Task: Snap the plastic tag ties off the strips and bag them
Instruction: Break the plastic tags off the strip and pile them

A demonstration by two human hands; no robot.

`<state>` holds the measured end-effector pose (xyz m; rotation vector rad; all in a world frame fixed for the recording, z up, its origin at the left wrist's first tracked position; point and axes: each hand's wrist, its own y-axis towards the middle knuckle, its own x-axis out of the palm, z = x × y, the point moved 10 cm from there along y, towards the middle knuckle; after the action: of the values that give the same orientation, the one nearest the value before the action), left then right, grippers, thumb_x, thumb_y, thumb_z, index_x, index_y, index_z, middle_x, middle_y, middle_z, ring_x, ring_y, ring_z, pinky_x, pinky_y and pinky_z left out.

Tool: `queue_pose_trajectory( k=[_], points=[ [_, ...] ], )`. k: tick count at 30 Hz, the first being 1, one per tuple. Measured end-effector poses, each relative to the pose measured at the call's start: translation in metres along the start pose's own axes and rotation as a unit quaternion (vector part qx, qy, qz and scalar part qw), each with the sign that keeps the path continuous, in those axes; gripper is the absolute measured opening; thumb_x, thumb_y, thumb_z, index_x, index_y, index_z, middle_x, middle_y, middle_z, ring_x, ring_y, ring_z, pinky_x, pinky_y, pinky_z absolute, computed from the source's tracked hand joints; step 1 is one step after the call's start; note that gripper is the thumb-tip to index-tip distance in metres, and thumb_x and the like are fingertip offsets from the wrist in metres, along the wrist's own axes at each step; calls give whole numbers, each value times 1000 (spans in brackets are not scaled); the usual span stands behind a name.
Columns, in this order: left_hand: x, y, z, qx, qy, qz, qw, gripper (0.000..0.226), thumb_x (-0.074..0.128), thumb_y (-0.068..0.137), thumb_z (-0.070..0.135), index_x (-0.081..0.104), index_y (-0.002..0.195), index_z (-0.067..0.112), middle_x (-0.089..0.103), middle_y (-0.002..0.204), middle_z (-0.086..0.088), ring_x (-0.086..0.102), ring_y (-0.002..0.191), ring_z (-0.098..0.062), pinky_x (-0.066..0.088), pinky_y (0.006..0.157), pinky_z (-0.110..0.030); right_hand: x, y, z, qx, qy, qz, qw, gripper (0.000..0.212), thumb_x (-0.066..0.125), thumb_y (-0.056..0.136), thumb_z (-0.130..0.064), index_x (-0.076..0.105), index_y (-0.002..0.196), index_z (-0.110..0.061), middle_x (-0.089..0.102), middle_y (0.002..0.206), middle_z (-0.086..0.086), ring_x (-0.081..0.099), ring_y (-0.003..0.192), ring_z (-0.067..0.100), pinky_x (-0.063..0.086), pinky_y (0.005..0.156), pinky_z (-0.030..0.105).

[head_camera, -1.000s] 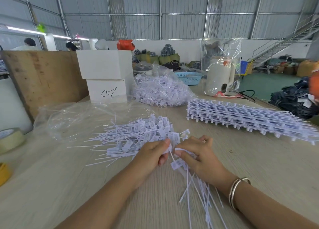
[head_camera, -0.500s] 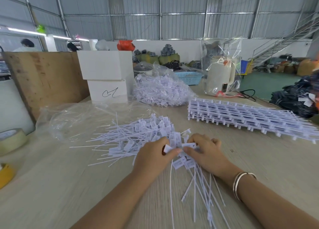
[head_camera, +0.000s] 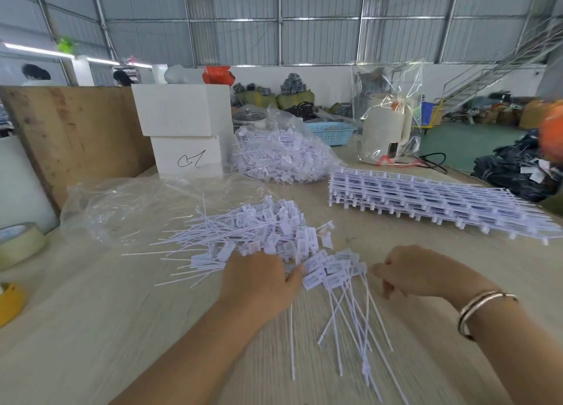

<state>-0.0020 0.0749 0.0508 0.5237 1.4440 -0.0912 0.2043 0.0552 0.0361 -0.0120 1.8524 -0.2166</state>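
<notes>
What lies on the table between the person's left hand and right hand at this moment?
In the head view, a small fanned bunch of loose tag ties lies between the left hand and the right hand, heads up, tails trailing toward the camera.

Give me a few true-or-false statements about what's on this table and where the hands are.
1. A stack of unsnapped strips lies on the right side of the table. True.
2. The loose tag ties are piled in a blue basket. False: they lie on the table.
3. The right hand is beside a small fan of ties. True.
4. A filled clear bag of ties sits beside the white boxes. True.
5. The left hand holds scissors. False: no tool shows in it.
</notes>
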Motion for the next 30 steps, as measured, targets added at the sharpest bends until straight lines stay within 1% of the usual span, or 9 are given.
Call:
queue_pose_trajectory(
  k=[4, 9, 15, 18, 22, 24, 26, 28, 30],
  points=[
    [4, -1, 18, 33, -48, -10, 998, 58, 24, 90, 66, 44, 60, 20, 45, 54, 6, 42, 49, -11, 43, 80, -34, 24, -8, -36, -78, 76, -95, 989, 36, 48, 91, -25, 58, 56, -24, 53, 51, -13, 45, 44, -2, 36, 57, 16],
    [13, -1, 19, 43, -36, -41, 998, 61, 29, 79, 78, 52, 88, 23, 55, 83, 9, 52, 76, -12, 36, 65, -32, 39, -6, -76, -158, 155, -76, 972, 36, 45, 87, -9, 54, 60, -31, 53, 60, -14, 47, 59, -3, 35, 62, 15],
    [11, -5, 28, 60, 6, -36, 998, 40, 40, 89, 50, 49, 110, 18, 59, 106, 0, 57, 97, -22, 35, 71, -30, 42, -5, -82, -214, 217, -64, 950, 42, 42, 87, -4, 62, 78, -39, 55, 60, -32, 48, 61, -12, 34, 67, 17],
    [15, -3, 26, 38, 28, -51, 998, 32, 42, 93, 31, 47, 119, 14, 58, 113, -4, 57, 103, -25, 36, 72, -30, 32, 0, -77, -207, 279, -16, 937, 42, 41, 85, 2, 68, 77, -29, 55, 57, -14, 47, 56, 0, 37, 61, 15],
    [18, -1, 19, 42, 41, -67, 996, 34, 38, 96, 17, 41, 129, 13, 54, 122, -5, 53, 110, -23, 41, 79, -32, -5, 10, -37, -147, 365, 172, 903, 43, 39, 85, 6, 67, 69, -22, 50, 50, -11, 44, 53, 8, 33, 54, 20],
    [15, -1, 15, 49, 39, -63, 996, 29, 35, 97, 15, 39, 126, 11, 55, 117, -6, 54, 104, -22, 39, 74, -32, -15, 15, -13, -112, 407, 226, 878, 40, 39, 86, 5, 68, 69, -17, 48, 53, -6, 41, 53, 10, 33, 57, 26],
    [7, 1, 10, 55, 37, -42, 997, 34, 36, 96, 13, 32, 129, 11, 55, 92, -1, 54, 78, -18, 34, 58, -28, -19, 20, 0, -93, 413, 245, 872, 39, 39, 86, 5, 68, 70, -14, 48, 55, -2, 42, 53, 12, 33, 59, 28],
    [-2, 5, 3, 54, 34, -15, 998, 45, 40, 93, 8, 24, 135, 12, 40, 71, 6, 39, 56, -10, 23, 46, -27, -18, 23, 3, -88, 394, 247, 881, 40, 39, 86, 5, 67, 68, -16, 50, 55, -1, 42, 51, 9, 34, 58, 26],
    [-13, 12, -7, 41, 32, 24, 998, 48, 46, 89, 5, 25, 131, 15, 34, 68, 8, 32, 53, -9, 18, 45, -27, -15, 24, 0, -87, 379, 242, 889, 41, 39, 87, 4, 68, 69, -19, 51, 56, -2, 42, 47, 2, 34, 52, 18]
  ],
)
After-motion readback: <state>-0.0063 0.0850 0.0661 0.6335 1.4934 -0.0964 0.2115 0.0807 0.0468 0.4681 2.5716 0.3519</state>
